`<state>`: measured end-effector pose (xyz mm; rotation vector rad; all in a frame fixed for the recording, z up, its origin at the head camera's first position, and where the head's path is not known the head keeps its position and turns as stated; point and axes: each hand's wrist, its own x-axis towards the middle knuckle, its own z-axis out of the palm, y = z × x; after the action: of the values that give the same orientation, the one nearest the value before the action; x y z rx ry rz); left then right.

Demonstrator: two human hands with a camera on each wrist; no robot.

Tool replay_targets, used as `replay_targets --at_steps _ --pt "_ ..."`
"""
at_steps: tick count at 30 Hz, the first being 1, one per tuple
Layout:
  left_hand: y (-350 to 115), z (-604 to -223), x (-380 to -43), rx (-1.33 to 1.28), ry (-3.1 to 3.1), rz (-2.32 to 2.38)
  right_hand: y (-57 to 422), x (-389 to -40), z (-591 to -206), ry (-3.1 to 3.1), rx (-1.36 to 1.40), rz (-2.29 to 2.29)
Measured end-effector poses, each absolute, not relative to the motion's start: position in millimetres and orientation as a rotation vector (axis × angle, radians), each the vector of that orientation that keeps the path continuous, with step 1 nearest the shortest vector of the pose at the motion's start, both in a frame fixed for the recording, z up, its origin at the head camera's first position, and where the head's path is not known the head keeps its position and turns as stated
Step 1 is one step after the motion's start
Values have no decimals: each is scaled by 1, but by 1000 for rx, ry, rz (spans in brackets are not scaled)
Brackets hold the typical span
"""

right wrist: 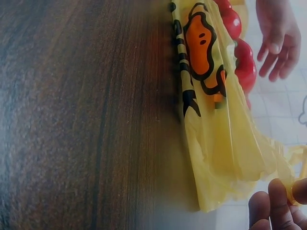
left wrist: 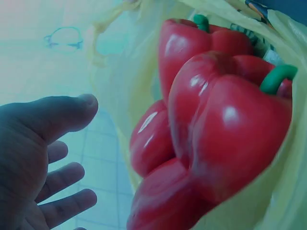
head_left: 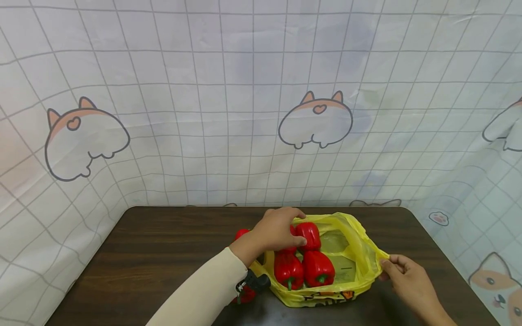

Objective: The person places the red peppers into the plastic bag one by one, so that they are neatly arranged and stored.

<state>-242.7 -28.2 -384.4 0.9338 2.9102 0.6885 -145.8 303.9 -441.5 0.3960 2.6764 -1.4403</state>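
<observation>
Head view: work judged partway. Four red peppers inside yellow bag, nearer the right edge of the worktop than the left; two red items outside, bag's left, partly hidden. Left hand: grip spread, holding nothing, just beside the bagged peppers. Right hand pinches bag's right rim, apart from peppers.
</observation>
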Motion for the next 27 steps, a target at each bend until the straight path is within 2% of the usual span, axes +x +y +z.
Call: replay_targets --at_steps 10,27 --pt "-65 -382 -237 852 2836 919 305 -147 -441 2681 394 -1431" --pt "-142 -380 -208 755 2843 1167 306 -146 -440 2678 392 -1428"
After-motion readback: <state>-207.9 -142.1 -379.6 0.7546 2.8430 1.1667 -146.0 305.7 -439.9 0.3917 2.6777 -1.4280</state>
